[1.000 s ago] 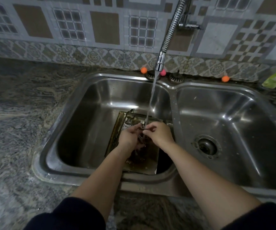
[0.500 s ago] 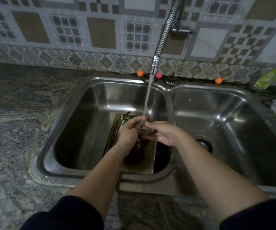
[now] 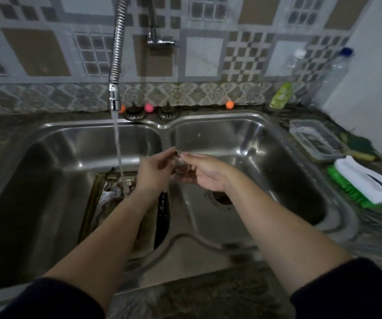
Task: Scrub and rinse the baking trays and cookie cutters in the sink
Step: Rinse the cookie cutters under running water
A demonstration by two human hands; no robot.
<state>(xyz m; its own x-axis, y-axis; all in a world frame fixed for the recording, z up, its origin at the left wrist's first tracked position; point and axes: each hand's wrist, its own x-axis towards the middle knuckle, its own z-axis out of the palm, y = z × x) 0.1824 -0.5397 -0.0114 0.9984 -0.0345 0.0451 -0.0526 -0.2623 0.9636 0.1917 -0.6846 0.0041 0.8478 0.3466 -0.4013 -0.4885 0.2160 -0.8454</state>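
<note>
Steel sink (image 3: 208, 247): left hand (image 3: 154, 172), right hand (image 3: 205, 172) both pinch cookie cutter (image 3: 178, 155) (blurred); water hits baking tray (image 3: 107, 192).

You see a glossy stainless-steel sink (image 3: 208, 249), a ribbed shiny metal tap hose (image 3: 118, 42), a dull, stained metal baking tray (image 3: 98, 196), a mottled polished stone surface (image 3: 196, 295), glazed patterned wall tiles (image 3: 203, 56), a clear plastic tub (image 3: 316, 139), and a thin bright metal cookie cutter (image 3: 178, 155).

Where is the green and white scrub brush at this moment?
The scrub brush lies on the counter at the right of the head view, beside the right basin, just in front of a clear plastic container.
</note>
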